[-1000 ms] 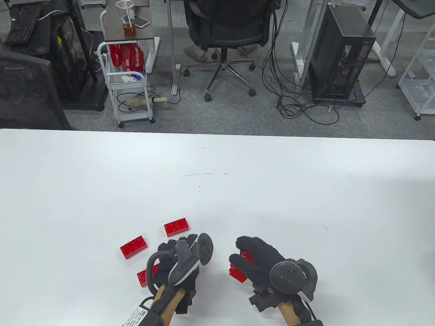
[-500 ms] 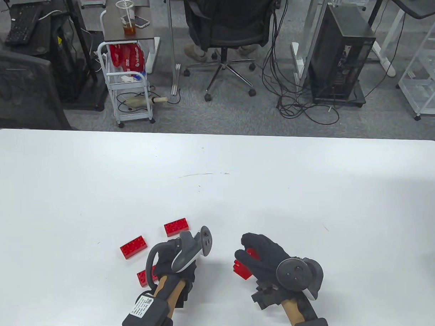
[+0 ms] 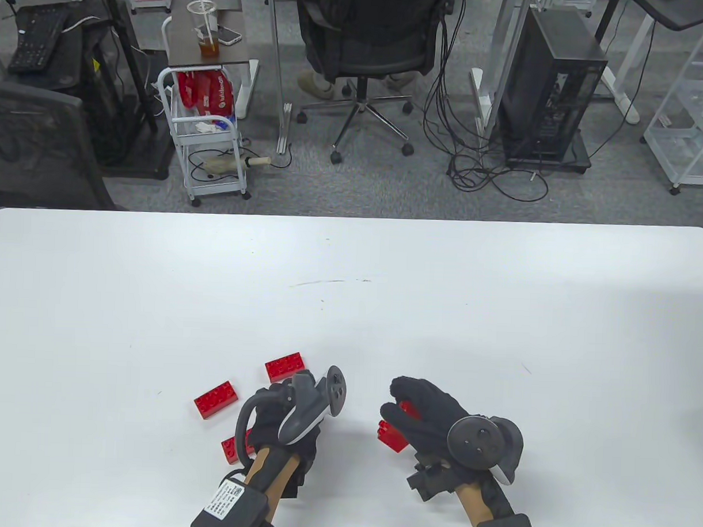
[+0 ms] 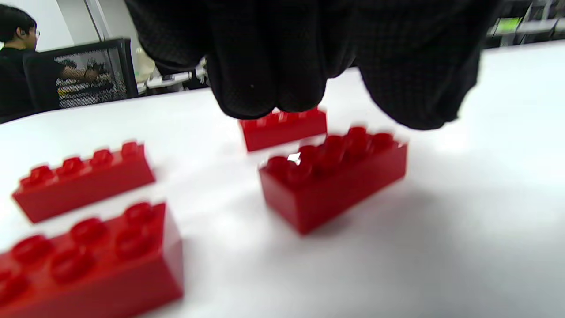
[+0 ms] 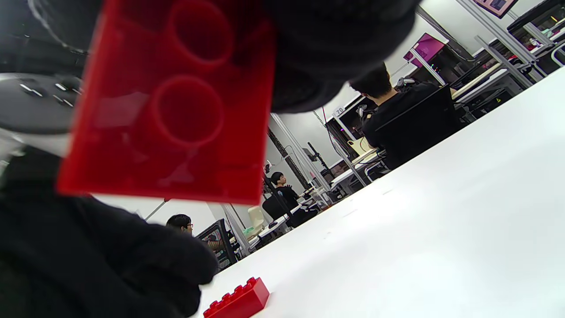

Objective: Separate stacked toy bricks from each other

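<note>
My left hand [image 3: 280, 408] hovers over several loose red bricks. The left wrist view shows its fingers [image 4: 265, 79] and thumb apart, holding nothing, just above one brick [image 4: 333, 181] that lies on the white table [image 3: 350, 309]. That brick is hidden under the hand in the table view. Three more single bricks lie around it: the far one [image 3: 284, 368], the left one [image 3: 215, 399] and the near one [image 3: 231, 448]. My right hand [image 3: 397, 418] grips a red brick piece [image 3: 392, 436] above the table; its hollow underside fills the right wrist view [image 5: 176, 110]. Whether it is one brick or a stack, I cannot tell.
The near table edge lies just behind both wrists. One loose brick shows low in the right wrist view [image 5: 238, 302]. An office chair [image 3: 365, 39], a white cart [image 3: 209, 137] and a computer tower [image 3: 550, 86] stand on the floor beyond the far edge.
My left hand has drawn back a little towards the near left and its tracker has tilted. My right hand has shifted slightly right, still gripping the red piece.
</note>
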